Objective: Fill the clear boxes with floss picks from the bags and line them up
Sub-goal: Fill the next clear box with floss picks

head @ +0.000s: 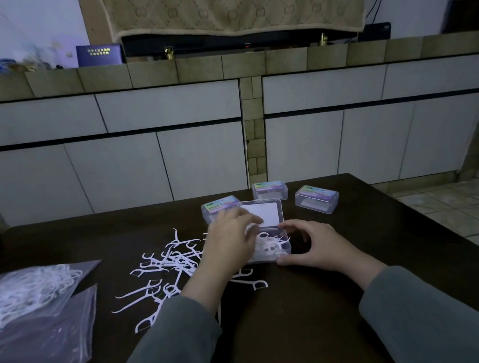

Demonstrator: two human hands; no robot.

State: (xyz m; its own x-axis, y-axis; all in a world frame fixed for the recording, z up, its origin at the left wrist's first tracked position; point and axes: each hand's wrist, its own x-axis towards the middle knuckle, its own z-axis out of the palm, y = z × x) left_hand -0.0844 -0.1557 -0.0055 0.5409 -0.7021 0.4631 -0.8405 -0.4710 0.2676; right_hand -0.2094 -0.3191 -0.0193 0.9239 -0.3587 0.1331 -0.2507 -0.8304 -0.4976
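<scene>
Head view: dark desk [310, 311], person's two hands working at an open clear box [276, 247] near desk centre. Its lid [262, 213] is flipped back, white card visible inside the lid. Several white floss picks sit inside the box, jumbled, not lined up.

Left hand [230, 238] reaches over the box's left edge, fingers [247, 221] extended and relaxed over the opening; motion blur, can't tell if it pinches a pick. Right hand [318, 244] braces the box from the right: thumb on the near front corner, fingers curled round the far right side, so it's gripping the box.

Loose floss picks [168, 267] scattered on the desk just left of the box, a few under the left forearm. Two plastic bags at far left: the farther bag [34, 289] holds a mass of picks, the nearer bag [46, 347] looks mostly flat.

Three closed boxes behind the open one, each with a coloured label: one [217, 208] touching or just behind the lid's left side, one [269, 190] behind the lid, one [316, 199] off to the right, apart.

Background: tiled counter [225, 64], white cabinet doors [173, 135].
</scene>
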